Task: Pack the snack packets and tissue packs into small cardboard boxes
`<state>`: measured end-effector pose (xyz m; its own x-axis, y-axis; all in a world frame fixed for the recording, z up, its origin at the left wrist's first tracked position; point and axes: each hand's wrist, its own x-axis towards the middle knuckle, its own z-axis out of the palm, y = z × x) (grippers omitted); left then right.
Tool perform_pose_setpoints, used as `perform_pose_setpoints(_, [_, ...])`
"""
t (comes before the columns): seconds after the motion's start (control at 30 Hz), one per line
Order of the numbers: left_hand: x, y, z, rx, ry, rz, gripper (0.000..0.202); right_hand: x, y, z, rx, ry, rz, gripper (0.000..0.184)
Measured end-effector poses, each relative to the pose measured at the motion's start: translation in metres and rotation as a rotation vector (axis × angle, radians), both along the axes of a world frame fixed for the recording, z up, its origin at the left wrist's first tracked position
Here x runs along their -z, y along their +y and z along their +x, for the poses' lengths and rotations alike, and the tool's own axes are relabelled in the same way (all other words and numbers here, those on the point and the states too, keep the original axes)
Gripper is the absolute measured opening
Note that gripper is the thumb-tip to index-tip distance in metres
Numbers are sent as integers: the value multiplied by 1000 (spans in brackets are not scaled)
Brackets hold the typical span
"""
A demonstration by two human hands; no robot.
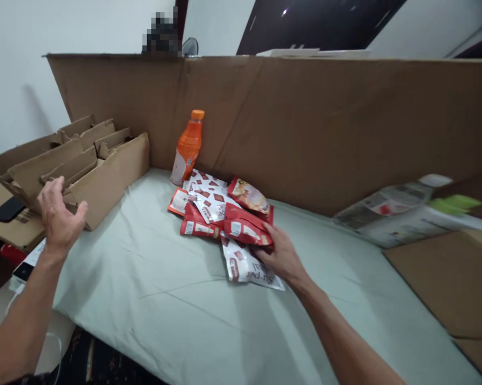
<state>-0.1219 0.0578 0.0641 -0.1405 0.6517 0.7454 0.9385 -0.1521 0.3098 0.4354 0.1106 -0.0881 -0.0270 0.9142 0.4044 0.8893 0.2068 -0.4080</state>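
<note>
My right hand [283,254] pinches the right end of a red packet [246,225], thumb below and fingers partly hidden behind it. Around this packet lies a loose pile: white packets with red-brown diamonds [212,195], a red packet with a food picture [249,197], another red packet [200,222] and an orange-edged one [178,201]. A white packet with printed lettering [249,266] lies just under my right hand. My left hand [61,216] is open, fingers spread, at the near end of a cardboard box with dividers [100,182]; whether it touches the box I cannot tell.
An orange bottle [188,148] stands behind the pile against a tall cardboard wall [324,123]. Toward the right lie a clear plastic bottle [389,200], something bright green [455,204] and a cardboard flap [445,278]. A dark phone [7,208] rests on cardboard at left. Pale green cloth [164,299] covers the table.
</note>
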Motion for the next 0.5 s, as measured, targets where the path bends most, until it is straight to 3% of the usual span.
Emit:
perform_pose_setpoints(0.1, [-10, 29, -11, 27, -43, -110, 49, -3, 2, -2, 81, 58, -19, 59])
perform_pose_setpoints(0.2, [-14, 35, -5, 69, -64, -208, 39, -9, -21, 10, 132, 94, -24, 55])
perform_pose_setpoints(0.33, [-14, -11, 4, 204, -26, -246, 31, -20, -65, 30, 157, 118, -10, 51])
perform_pose_setpoints(0.43, [-15, -62, 16, 583, 53, -255, 20, -26, -88, 41, 182, 120, 7, 49])
perform_pose_setpoints(0.5, [-18, -88, 33, 858, 96, -290, 32, -28, -93, 45, 212, 117, 12, 50])
